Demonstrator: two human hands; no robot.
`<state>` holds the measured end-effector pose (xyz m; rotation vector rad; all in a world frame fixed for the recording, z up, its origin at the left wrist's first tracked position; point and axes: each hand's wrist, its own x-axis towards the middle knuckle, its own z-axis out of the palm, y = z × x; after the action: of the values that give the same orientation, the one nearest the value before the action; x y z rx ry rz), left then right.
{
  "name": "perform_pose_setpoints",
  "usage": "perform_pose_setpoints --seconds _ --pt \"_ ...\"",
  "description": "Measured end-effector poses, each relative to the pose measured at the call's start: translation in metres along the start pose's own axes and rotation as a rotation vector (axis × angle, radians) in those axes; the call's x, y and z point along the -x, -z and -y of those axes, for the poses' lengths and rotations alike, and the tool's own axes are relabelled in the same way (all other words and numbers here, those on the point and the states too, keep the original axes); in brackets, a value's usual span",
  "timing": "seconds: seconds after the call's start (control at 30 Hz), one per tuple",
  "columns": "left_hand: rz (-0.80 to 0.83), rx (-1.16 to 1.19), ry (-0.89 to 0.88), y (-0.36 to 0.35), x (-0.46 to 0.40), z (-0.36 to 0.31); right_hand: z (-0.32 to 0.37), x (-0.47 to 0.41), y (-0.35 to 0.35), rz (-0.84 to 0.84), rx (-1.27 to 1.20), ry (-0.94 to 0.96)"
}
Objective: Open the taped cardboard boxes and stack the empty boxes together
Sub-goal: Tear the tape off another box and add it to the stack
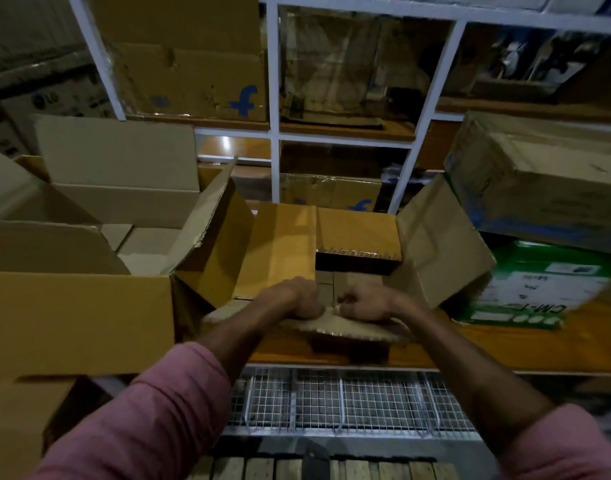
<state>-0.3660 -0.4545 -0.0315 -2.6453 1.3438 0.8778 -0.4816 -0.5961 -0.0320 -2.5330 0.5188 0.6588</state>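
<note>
Box: a small cardboard box, flaps spread, is set on the wooden desk, beside a larger opened box.
Hands: left hand and right hand are curled on the near flap.
Handling: judged light, stiff, creasable; best held at flap edges.

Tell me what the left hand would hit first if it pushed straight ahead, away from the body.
Most likely the left hand would meet the folded-in flap of the small box it is working on, though depth is hard to judge here.
</note>
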Motion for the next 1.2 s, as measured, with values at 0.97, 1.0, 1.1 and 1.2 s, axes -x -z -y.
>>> perform_pose_setpoints --seconds 0.97,1.0,1.1,1.2 --pt "-0.287 0.014 -0.197 -0.056 0.006 0.028 0.035 -0.038 -0.035 -0.288 -0.824 0.136" --pt "-0.313 0.001 -0.213 -0.057 0.002 0.031 0.038 -0.039 -0.034 -0.293 -0.885 0.161" --pt "-0.483 -0.145 -0.193 -0.056 -0.008 0.040 0.044 -0.038 -0.031 -0.289 -0.931 0.232" --pt "-0.553 -0.213 -0.045 -0.047 -0.016 0.048 0.046 -0.046 -0.030 -0.270 -0.890 0.257"
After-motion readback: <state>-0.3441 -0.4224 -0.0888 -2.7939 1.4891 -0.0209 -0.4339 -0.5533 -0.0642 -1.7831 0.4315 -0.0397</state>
